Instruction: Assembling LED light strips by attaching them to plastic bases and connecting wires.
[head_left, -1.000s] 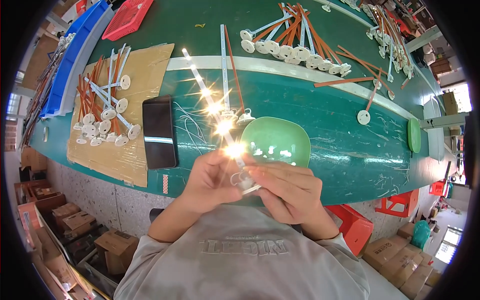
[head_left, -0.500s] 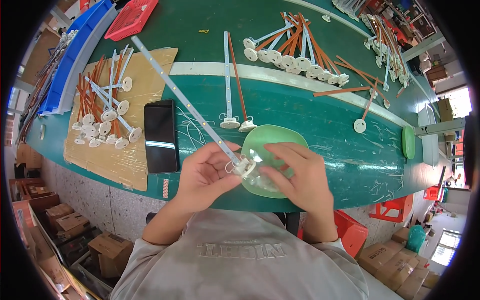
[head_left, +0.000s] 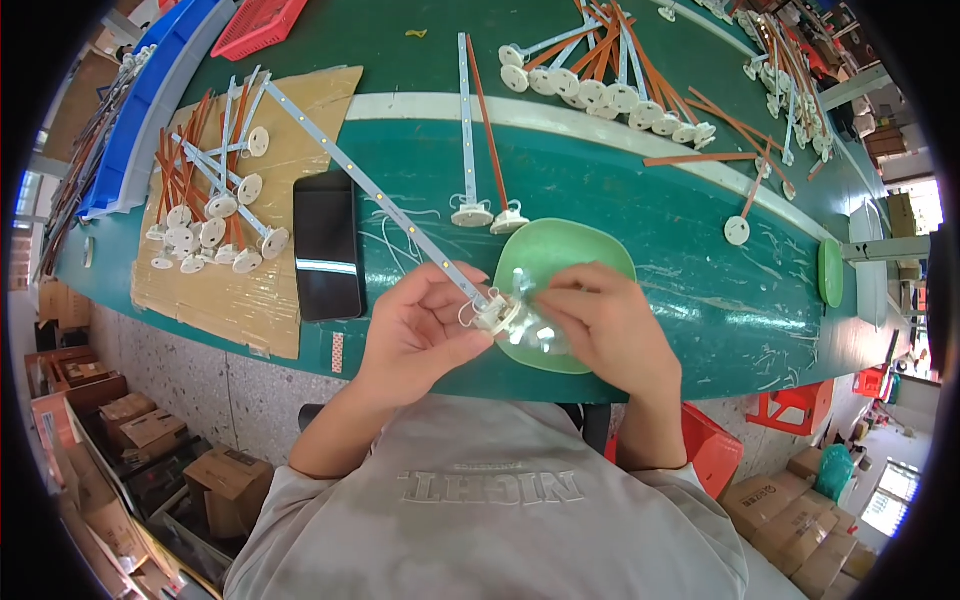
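Observation:
My left hand (head_left: 425, 325) grips an LED light strip by its round white base. The long pale strip (head_left: 385, 203), dotted with yellow LEDs, slants up and away to the far left, and thin white wires loop around the base (head_left: 493, 313). Beside it, my right hand (head_left: 615, 325) is over a green bowl (head_left: 590, 240), thumb and fingertips pinched together; what they hold is too small to make out. Shiny clear plastic (head_left: 540, 335) lies in the bowl just below those fingertips. Two more strips, one pale (head_left: 470, 130) and one orange-brown (head_left: 487, 130), lie beyond the bowl with bases toward me.
Left of my hands lie a black phone (head_left: 327, 245) and cardboard (head_left: 285, 310) carrying a pile of strips with white bases (head_left: 220, 207). More strips (head_left: 620, 97) fan out at the far right. A blue bin (head_left: 150, 110) and red basket (head_left: 258, 25) stand far left.
My right thumb and fingers have closed from a looser spread into a pinch. The left hand keeps its hold on the light strip. The whole view has shifted slightly.

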